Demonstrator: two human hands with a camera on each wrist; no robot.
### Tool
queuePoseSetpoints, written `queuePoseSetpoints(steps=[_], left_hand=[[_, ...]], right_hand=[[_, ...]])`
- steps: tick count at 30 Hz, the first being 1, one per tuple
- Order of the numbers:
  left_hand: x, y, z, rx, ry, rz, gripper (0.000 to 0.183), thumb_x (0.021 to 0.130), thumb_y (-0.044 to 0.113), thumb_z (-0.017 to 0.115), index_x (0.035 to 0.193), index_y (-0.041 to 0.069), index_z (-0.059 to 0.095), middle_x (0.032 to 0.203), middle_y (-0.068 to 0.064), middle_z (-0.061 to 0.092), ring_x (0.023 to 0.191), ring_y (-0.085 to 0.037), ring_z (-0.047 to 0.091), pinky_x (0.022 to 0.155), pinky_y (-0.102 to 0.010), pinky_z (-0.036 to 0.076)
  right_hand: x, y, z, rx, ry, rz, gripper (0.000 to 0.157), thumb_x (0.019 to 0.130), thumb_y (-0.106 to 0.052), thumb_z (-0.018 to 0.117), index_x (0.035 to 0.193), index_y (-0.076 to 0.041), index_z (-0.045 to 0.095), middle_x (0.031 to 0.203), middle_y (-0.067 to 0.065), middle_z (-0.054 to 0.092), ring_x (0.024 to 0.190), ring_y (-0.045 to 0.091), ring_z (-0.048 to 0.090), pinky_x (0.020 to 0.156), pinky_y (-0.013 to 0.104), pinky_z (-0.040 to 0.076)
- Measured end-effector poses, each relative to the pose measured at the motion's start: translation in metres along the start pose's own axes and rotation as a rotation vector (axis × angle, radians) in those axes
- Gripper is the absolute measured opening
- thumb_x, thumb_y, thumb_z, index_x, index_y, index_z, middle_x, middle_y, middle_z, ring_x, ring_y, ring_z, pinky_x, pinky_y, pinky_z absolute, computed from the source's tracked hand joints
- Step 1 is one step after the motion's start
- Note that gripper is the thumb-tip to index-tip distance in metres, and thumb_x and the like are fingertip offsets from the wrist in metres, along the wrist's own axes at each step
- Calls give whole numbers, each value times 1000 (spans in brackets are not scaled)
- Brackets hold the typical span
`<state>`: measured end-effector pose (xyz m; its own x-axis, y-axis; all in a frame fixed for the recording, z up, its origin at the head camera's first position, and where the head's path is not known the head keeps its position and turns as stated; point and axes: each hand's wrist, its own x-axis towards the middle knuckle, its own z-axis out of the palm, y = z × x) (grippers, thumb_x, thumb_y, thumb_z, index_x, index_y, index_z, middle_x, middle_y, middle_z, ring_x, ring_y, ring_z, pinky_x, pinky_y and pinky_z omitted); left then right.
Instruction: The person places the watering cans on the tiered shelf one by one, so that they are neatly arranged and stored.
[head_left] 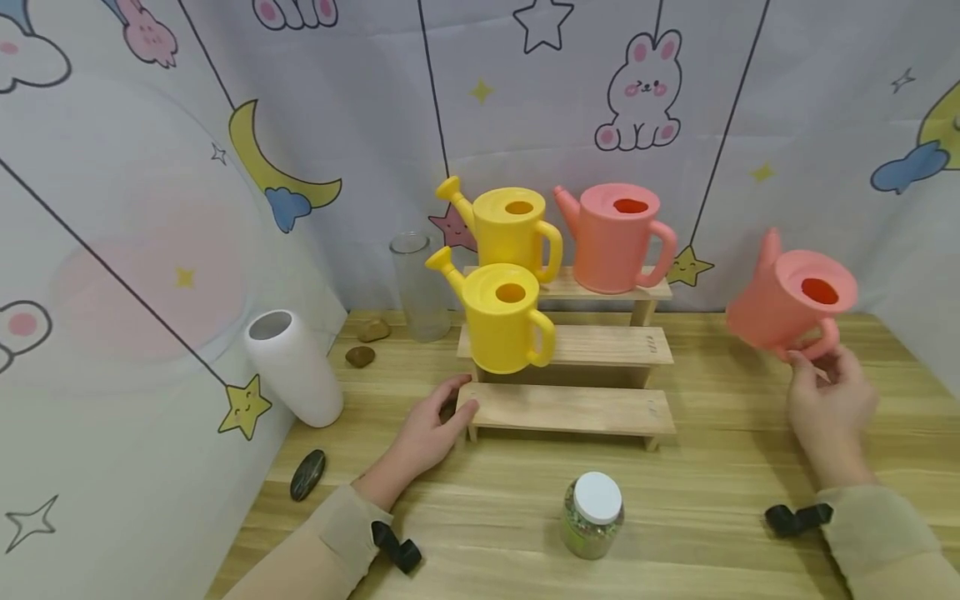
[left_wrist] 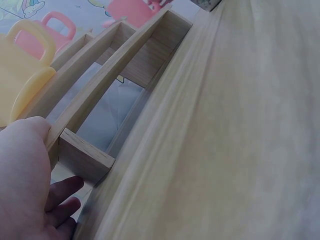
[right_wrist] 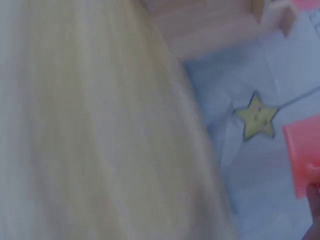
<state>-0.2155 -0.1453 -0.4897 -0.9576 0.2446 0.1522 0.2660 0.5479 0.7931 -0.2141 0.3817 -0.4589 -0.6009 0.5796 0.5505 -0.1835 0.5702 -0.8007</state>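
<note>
In the head view my right hand (head_left: 834,408) holds a pink watering can (head_left: 780,292) by the lower part of its handle. The can is tilted at the table's right side, spout up; its side (right_wrist: 304,152) also shows in the right wrist view. My left hand (head_left: 426,429) grips the left end of a three-step wooden stand (head_left: 570,408) at the lowest step, thumb on top and fingers around the end by the leg (left_wrist: 85,155). A yellow watering can (head_left: 501,325) sits on the middle step. Another yellow can (head_left: 506,225) and a second pink can (head_left: 611,242) occupy the top step.
A white-lidded jar (head_left: 592,517) stands in front of the stand. To the left are a white vase (head_left: 300,375), a clear glass vase (head_left: 422,292), a dark stone (head_left: 307,475) and two brown stones (head_left: 360,357). A patterned cloth (head_left: 360,100) hangs behind the table.
</note>
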Motion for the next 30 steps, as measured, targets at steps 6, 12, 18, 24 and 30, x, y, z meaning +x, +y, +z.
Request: queuePoseSetpoints(steps=[6, 12, 18, 24, 30], left_hand=[[-1, 0, 0, 2, 0, -10, 56, 99, 62, 54, 148, 35, 50, 145, 4, 62, 136, -17, 58, 114, -44, 47], [-1, 0, 0, 7, 0, -14, 55, 99, 63, 54, 148, 37, 50, 145, 4, 61, 136, -17, 58, 114, -44, 47], [0, 2, -2, 2, -3, -5, 53, 100, 61, 55, 147, 37, 50, 145, 3, 61, 136, -18, 58, 114, -44, 47], [0, 3, -2, 8, -8, -10, 55, 100, 60, 54, 149, 34, 50, 147, 2, 60, 137, -19, 57, 115, -45, 47], [-1, 4, -2, 11, -9, -11, 57, 101, 59, 54, 150, 30, 50, 146, 1, 61, 136, -18, 58, 114, -44, 47]], right_hand=[[-6, -54, 5, 173, 97, -136, 15, 95, -5, 64, 87, 8, 63, 87, -23, 66, 81, -7, 67, 68, 3, 50], [-21, -114, 3, 322, 163, -271, 27, 93, -1, 64, 84, 24, 56, 79, -16, 62, 68, -4, 60, 63, 5, 46], [-35, -143, 0, 376, 138, -391, 21, 91, 3, 62, 88, 24, 63, 80, -7, 70, 56, -8, 49, 56, 7, 34], [-48, -155, 3, 519, 12, -442, 15, 84, 13, 58, 73, 23, 57, 83, 12, 77, 58, -4, 63, 51, 9, 37], [-56, -155, 6, 482, -108, -509, 11, 84, 16, 59, 74, 21, 58, 85, 9, 77, 76, -2, 72, 59, 6, 47]])
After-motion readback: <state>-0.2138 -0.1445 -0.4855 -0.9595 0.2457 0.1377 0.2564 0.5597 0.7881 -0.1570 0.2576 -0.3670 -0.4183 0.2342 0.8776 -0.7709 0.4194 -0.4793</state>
